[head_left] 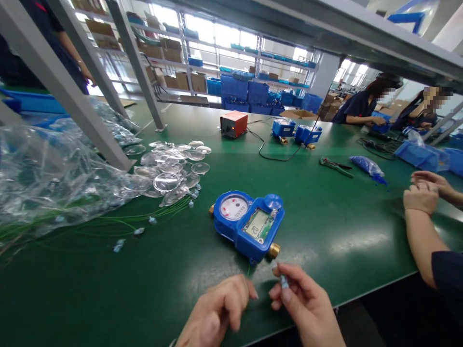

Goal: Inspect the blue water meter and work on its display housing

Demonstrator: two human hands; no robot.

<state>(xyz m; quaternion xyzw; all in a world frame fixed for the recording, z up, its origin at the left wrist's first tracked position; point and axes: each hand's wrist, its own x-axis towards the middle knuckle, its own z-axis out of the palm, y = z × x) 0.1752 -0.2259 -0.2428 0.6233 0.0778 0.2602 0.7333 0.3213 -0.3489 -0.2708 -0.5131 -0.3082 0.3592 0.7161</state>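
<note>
A blue water meter (249, 226) with a round dial, a small display reading "20" and brass pipe ends lies on the green bench. My right hand (307, 301), just in front of it, pinches a small light-blue plastic seal (284, 281) between thumb and fingers. To the left, my left hand (222, 306) hovers with loosely bent fingers, the thumb apart from them; I see nothing held in it. A thin green wire (249, 271) hangs from the meter's lower edge and runs behind the left fingers, where its end is hidden.
Clear round covers (168, 180), plastic bags (54, 168) and green wires with seals (138, 231) lie left. Farther back stand a red box (234, 124) and two blue meters (296, 132). Pliers (336, 166) and a blue-filled bag (367, 166) lie right, near a co-worker's hands (423, 195).
</note>
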